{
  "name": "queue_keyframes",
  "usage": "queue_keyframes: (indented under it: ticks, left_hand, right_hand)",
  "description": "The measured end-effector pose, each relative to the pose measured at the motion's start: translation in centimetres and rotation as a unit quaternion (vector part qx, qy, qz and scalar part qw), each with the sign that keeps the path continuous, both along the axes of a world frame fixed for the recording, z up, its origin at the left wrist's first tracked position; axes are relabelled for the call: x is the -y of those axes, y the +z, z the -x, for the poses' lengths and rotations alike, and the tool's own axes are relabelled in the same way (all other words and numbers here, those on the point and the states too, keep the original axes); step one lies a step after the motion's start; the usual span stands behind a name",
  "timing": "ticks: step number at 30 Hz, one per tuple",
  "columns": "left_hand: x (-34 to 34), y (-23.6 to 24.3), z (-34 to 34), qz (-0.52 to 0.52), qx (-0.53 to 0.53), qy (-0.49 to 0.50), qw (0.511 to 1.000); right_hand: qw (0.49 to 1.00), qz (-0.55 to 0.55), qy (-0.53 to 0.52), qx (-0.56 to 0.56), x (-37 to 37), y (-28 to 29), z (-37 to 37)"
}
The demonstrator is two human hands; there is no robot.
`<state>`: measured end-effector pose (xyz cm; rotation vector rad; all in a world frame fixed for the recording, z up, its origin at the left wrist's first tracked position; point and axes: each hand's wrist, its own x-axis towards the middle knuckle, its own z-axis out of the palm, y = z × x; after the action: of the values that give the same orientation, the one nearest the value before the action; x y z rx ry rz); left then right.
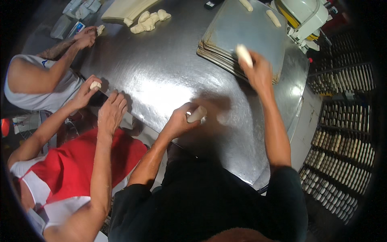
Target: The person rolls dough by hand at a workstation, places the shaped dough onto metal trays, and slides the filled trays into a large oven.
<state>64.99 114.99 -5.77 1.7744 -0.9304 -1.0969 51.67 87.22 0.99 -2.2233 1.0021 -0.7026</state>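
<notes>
My left hand [181, 123] is closed round a pale, cylindrical dough piece [196, 114], low over the steel table [153, 68] at the middle of the view. My right hand [260, 70] grips another pale dough roll [244, 55] over the near edge of stacked metal baking trays [221, 34] at the upper right. Two short dough rolls [273, 18] lie at the far end of the top tray. A sheet of dough [125, 8] and several loose dough lumps [147, 22] are on the table's far left part.
Two co-workers stand left, one in a red apron [76, 161], their hands [113, 109] at the table edge, handling dough. Plastic tubs [62, 28] sit top left. White and yellow equipment [302, 22] stands top right. Racks [338, 153] full of dough rolls line the right side.
</notes>
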Motion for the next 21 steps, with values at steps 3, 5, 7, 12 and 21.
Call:
queue_keyframes:
  ticks: [3, 5, 7, 12, 21]
  left_hand:
    - [3.0, 1.1, -1.9, -0.046, -0.079, 0.030, 0.995]
    - [3.6, -1.1, -3.3, 0.022, -0.112, 0.066, 0.991]
    - [5.7, -1.6, -4.3, 0.068, -0.141, 0.076, 0.985]
    - [11.8, -2.5, -7.4, 0.161, -0.209, 0.123, 0.957]
    - [23.9, -1.8, -23.5, 0.149, 0.496, 0.119, 0.847]
  right_hand:
    - [0.993, 0.103, -0.049, -0.027, 8.0, -2.2, -5.2]
    - [0.986, 0.066, -0.051, -0.142, 10.6, -3.7, -7.5]
    - [0.984, 0.063, -0.065, -0.152, 11.7, -4.5, -6.7]
    - [0.972, -0.182, 0.141, -0.054, -1.2, 0.4, -5.7]
    - [0.994, -0.025, -0.092, 0.051, 11.6, -5.7, 3.2]
